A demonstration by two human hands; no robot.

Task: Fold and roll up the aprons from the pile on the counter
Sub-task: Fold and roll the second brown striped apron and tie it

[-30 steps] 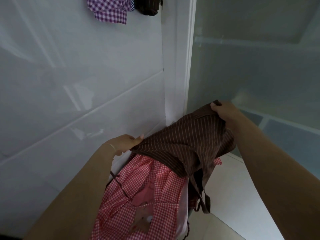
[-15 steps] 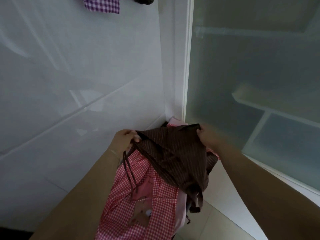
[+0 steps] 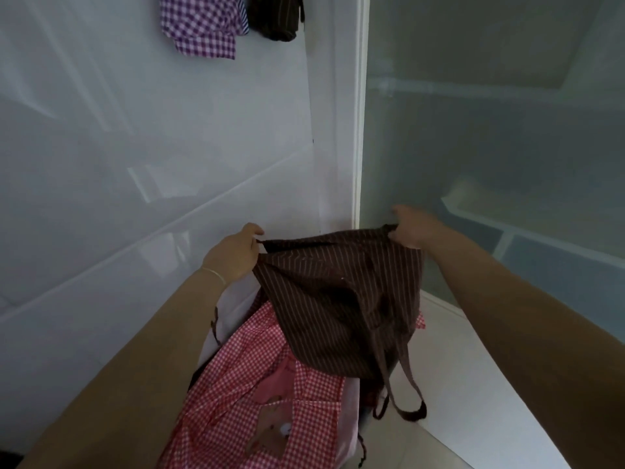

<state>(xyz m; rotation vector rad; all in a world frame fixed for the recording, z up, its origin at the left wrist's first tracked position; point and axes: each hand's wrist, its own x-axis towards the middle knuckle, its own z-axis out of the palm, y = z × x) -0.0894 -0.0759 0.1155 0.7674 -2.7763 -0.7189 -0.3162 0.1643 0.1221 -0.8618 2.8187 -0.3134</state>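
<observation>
Head view: the white wall panel [image 3: 135, 164] fills the left side and the frosted glass partition [image 3: 490, 147] the right. Below lies the red gingham apron [image 3: 257, 394] on the pale counter [image 3: 473, 401]. Above it hangs the brown pinstriped apron [image 3: 338, 299], stretched between both hands, its straps dangling. The left hand [image 3: 236, 252] pinches one top corner, the right hand [image 3: 414, 228] grips the other. A purple checked cloth [image 3: 199, 25] and a dark cloth [image 3: 275, 16] hang high on the wall.

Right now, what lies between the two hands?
In the head view, the brown striped apron's top edge spans from the left hand to the right hand, each gripping a corner; nothing else.
</observation>
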